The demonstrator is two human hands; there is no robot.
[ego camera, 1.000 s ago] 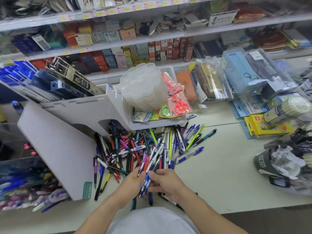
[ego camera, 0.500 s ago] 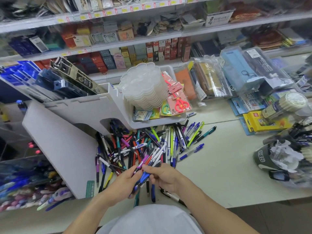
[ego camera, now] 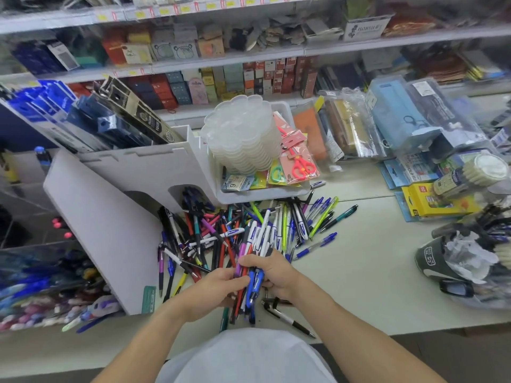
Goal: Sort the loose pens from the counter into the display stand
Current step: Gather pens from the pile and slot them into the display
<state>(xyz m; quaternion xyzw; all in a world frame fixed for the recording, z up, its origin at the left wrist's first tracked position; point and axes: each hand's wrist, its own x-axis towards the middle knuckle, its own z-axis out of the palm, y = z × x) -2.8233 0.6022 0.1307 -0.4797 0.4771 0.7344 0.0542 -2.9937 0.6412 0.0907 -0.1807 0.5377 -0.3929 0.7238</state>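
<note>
A heap of loose pens (ego camera: 249, 228) in many colours covers the white counter (ego camera: 359, 286) just below the white display stand (ego camera: 110, 239). My right hand (ego camera: 273, 275) grips a bundle of pens (ego camera: 250, 275), blue, purple, red and white, at the near edge of the heap. My left hand (ego camera: 214, 291) holds the same bundle from the left, its fingers curled against the pens. A black and white pen (ego camera: 287, 319) lies alone close to the counter's front edge.
A white tray (ego camera: 262, 196) with clear lids and scissor packs sits behind the heap. Packaged goods (ego camera: 401, 125) crowd the right side, and a dark cup with paper (ego camera: 453, 261) stands at the far right. Clear bins of pens (ego camera: 41, 286) lie left of the stand.
Both hands have gathered the pens into a tighter bundle and lifted it slightly toward me. The right hand has closed over the top of the bundle.
</note>
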